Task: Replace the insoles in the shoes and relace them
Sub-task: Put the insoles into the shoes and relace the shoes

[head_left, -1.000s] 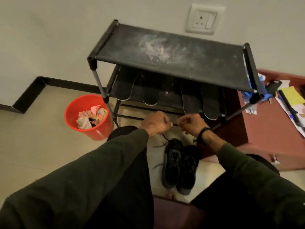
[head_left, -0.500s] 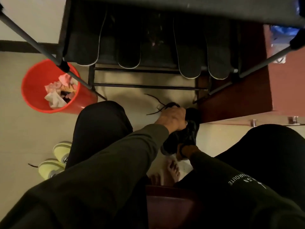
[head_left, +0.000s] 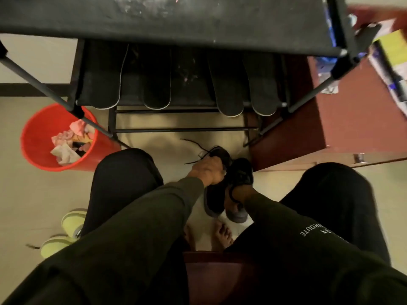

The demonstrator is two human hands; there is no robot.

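Two black shoes lie side by side on the floor between my knees. My left hand [head_left: 208, 170] grips the left black shoe [head_left: 212, 201] at its opening. My right hand [head_left: 239, 193] reaches into the right black shoe [head_left: 241, 172]; its fingers are hidden and only the wrist with a black band shows. A loose black lace [head_left: 195, 146] trails from the left shoe across the floor. Several black insoles [head_left: 226, 91] lie on the lower shelf of the black shoe rack [head_left: 176, 20] right in front of me.
A red bucket [head_left: 41, 139] with paper scraps stands at the left, by the rack's leg. A pair of yellow-green shoes [head_left: 71, 223] sits by my left leg. A maroon cabinet [head_left: 312, 128] with papers is at the right. My bare feet [head_left: 223, 235] rest below the shoes.
My head has tipped down and closer to the rack. Both hands dropped from in front of the rack to the black shoes and took hold of them.
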